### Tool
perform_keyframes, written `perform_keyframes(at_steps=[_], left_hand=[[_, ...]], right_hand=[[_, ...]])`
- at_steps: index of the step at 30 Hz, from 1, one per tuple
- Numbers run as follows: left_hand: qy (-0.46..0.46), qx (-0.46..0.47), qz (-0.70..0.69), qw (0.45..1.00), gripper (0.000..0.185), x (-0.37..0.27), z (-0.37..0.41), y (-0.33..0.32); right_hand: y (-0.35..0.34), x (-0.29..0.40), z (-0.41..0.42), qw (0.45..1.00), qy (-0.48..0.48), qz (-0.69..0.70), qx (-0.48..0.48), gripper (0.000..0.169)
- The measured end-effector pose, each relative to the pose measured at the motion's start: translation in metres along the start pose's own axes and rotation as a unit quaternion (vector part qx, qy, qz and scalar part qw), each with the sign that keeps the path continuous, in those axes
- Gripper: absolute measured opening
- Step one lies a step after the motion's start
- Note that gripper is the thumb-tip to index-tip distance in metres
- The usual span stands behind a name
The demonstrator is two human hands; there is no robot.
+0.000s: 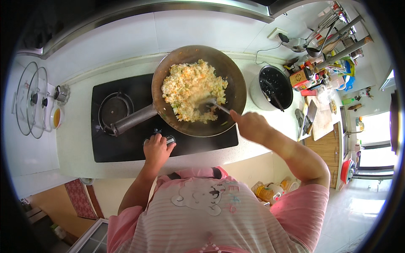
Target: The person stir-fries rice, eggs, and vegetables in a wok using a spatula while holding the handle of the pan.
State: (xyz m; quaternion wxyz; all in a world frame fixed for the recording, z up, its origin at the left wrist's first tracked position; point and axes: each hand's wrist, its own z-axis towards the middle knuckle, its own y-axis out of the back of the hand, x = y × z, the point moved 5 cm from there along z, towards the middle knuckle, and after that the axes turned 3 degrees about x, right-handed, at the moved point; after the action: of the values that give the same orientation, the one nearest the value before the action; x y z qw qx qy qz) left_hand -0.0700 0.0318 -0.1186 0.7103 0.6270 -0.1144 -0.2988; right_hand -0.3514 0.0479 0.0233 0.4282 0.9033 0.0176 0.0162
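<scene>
My right hand point(252, 126) grips the handle of a metal cooking spatula point(222, 108), whose blurred head is in the rice. Fried rice point(186, 83) with bits of egg, carrot and greens fills the middle of a large wok point(234, 76). Beneath the wok, the right burner is hidden. The wok's long handle point(136, 119) points left and down over the stove, and neither hand touches it. At the front of the black gas cooktop point(123, 148), my left hand point(157, 151) has its fingers and thumb around a silver control knob point(171, 139).
Right of the wok stands a pot point(258, 95) with rice grains and chopsticks inside. A cleaver point(311, 112) and cutting board point(322, 123) lie farther right, near seasoning bottles point(300, 77). Glass lids point(27, 101) hang at left above a bowl of yellow liquid point(57, 117). The left burner point(115, 109) is uncovered.
</scene>
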Motion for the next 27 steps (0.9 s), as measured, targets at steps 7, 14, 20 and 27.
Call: perform_keyframes(at_steps=[7,14,20,27], left_hand=[[0.102,0.038,0.006,0.994,0.042,0.013,0.006,-0.038],[-0.013,0.018,-0.031,0.999,0.035,-0.004,0.006,0.068],[-0.083,-0.23,0.139,0.96,0.017,0.015,0.056,0.176],[0.08,-0.097,0.074,0.989,0.044,0.066,0.06,0.143]], right_hand=[[0.022,-0.001,0.007,0.986,0.021,0.027,-0.164,0.046],[0.019,0.014,-0.024,0.997,0.056,0.001,0.058,0.05],[-0.016,0.015,-0.026,0.997,0.034,-0.039,0.058,0.06],[0.017,-0.002,0.03,0.979,0.036,0.062,-0.193,0.045]])
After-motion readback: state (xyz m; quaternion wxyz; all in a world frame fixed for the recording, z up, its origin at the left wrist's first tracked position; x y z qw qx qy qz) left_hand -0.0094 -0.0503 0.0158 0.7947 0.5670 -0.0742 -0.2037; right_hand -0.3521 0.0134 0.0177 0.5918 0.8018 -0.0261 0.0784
